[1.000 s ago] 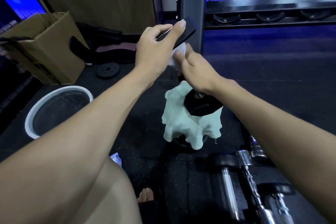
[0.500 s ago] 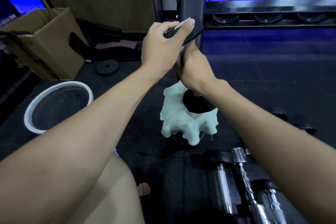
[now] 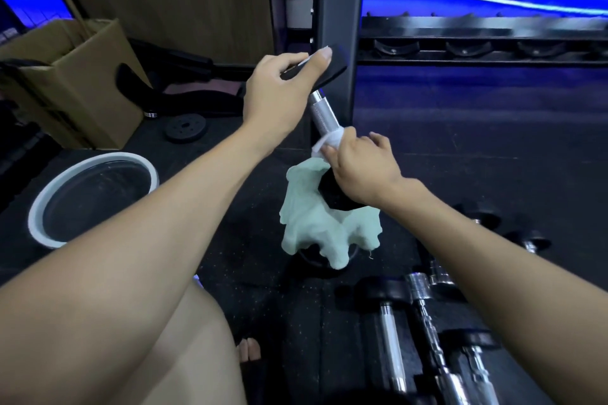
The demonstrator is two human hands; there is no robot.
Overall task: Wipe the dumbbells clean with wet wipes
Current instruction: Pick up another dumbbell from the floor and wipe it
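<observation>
Dumbbell is stood tilted at centre of scene, lower head resting on a pale green cloth on the floor, upper head leaning far and right. Upper head is clamped by the left hand, fingers curled over it. A white wet wipe is wrapped round the low end of the chrome handle and pinched there by the right hand.

Handling, as judged: rigid and heavy, weight in both heads, so tipping is likely if the top hold is relaxed. Handle is knurled but wet, so probably slick; heads look rubbery and grippier, best held there. Wipe is thin and soft, likely to bunch or tear on the knurling.

More dumbbells lie near right on the floor. A white-rimmed basin sits left, cardboard box far left.
</observation>
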